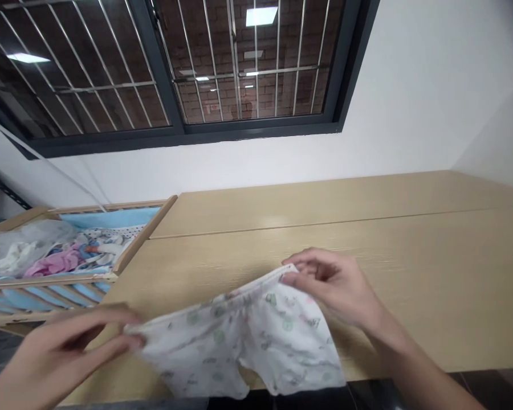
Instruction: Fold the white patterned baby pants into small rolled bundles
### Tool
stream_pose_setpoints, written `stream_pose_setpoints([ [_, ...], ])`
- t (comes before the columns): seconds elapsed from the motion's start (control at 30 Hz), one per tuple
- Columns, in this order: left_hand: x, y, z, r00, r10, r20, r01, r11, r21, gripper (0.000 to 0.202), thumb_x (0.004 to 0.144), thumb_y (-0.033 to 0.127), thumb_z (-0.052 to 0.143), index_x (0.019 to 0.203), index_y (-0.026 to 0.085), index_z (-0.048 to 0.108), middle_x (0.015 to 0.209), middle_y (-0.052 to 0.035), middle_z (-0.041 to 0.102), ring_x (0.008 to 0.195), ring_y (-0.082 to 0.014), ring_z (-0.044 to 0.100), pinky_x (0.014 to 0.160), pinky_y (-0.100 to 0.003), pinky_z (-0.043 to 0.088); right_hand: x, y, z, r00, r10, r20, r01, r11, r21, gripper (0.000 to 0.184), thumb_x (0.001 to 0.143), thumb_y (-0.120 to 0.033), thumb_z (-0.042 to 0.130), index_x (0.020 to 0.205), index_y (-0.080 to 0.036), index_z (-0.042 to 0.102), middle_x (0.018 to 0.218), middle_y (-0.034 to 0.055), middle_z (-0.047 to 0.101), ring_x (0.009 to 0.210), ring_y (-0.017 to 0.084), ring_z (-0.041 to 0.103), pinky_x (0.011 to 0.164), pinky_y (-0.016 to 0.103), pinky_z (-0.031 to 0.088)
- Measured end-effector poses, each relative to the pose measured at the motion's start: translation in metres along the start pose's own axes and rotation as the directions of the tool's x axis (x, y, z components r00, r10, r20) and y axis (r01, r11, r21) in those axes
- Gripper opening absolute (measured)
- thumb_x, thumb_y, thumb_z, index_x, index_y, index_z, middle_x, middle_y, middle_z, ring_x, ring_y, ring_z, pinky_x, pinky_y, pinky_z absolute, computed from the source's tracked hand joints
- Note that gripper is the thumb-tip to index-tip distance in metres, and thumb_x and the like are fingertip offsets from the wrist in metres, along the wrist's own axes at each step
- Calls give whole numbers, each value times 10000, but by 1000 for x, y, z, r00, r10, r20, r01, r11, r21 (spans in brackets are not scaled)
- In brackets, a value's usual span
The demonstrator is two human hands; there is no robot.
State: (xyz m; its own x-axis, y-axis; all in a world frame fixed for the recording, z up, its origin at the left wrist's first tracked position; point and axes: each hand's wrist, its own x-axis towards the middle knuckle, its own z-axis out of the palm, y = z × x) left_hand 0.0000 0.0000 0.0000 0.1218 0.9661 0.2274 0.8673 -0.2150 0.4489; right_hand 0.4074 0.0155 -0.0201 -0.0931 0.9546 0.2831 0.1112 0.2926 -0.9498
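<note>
Left hand (pixel 64 347), lower left of frame, pinches 1 end of the waistband of small white printed baby shorts (pixel 248 336); fingers closed on the fabric edge. Right hand (pixel 337 287), center-right, grips the other waistband end w/ thumb & fingertips. Hands well apart, cloth stretched between them, 2 short legs hanging over the near edge of the light wood table (pixel 367 228). Shorts sit low center of frame, partly resting on the tabletop. Left of frame: wooden crib (pixel 137 239) touching the table's side, w/ blue lining & a heap of mixed clothes (pixel 55 256) inside. Upper frame: barred window (pixel 175 62), white wall (pixel 410 102).
</note>
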Motion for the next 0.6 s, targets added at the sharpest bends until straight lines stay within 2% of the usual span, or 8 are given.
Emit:
stream_pose_setpoints([
  [0.07, 33, 23, 8, 995, 58, 84, -55, 998, -37, 371, 767, 672, 676, 876, 325, 752, 948, 60, 768, 892, -222, 684, 840, -290, 528, 16, 2, -17, 999, 9, 42, -7, 999, -41, 287, 788, -449, 791, 938, -205, 765, 819, 71, 718, 689, 179, 649, 575, 284, 526],
  [0.13, 66, 44, 19, 985, 126, 117, -122, 992, -37, 398, 843, 645, 597, 928, 283, 739, 1007, 14, 761, 908, -228, 669, 805, -275, 498, 34, 10, -30, 994, 21, 104, -11, 995, -95, 304, 828, -467, 741, 965, -196, 751, 872, 79, 721, 753, 188, 655, 647, 305, 533],
  [0.23, 107, 59, 38, 970, 200, 140, -199, 980, -17, 408, 897, 605, 522, 918, 245, 713, 961, -26, 745, 848, -227, 651, 723, -282, 458, 61, 30, -41, 990, 37, 133, -14, 986, -168, 326, 867, -484, 681, 990, -184, 718, 840, 54, 689, 741, 163, 616, 665, 295, 503],
  [0.37, 154, 54, 68, 964, 227, 139, -220, 973, -66, 371, 892, 545, 546, 922, 206, 692, 869, -32, 717, 787, -203, 621, 694, -287, 435, 97, 68, -43, 995, 61, 76, -47, 984, -173, 309, 878, -461, 650, 951, -162, 671, 736, 10, 604, 648, 128, 544, 591, 259, 450],
  [0.47, 190, 42, 96, 984, 143, 109, -128, 983, -135, 347, 843, 508, 625, 934, 181, 697, 867, -36, 720, 807, -197, 630, 703, -277, 446, 127, 102, -44, 998, 68, 9, -65, 975, -213, 226, 893, -374, 624, 917, -151, 641, 792, 23, 610, 622, 108, 538, 569, 237, 440],
  [0.6, 232, 27, 143, 993, 13, 119, 0, 994, -110, 233, 847, 375, 680, 903, 150, 699, 873, -47, 719, 829, -195, 652, 729, -277, 481, 167, 147, -41, 996, 87, -36, -94, 894, -439, 91, 906, -223, 569, 900, -160, 634, 881, 39, 658, 672, 105, 583, 619, 212, 463],
])
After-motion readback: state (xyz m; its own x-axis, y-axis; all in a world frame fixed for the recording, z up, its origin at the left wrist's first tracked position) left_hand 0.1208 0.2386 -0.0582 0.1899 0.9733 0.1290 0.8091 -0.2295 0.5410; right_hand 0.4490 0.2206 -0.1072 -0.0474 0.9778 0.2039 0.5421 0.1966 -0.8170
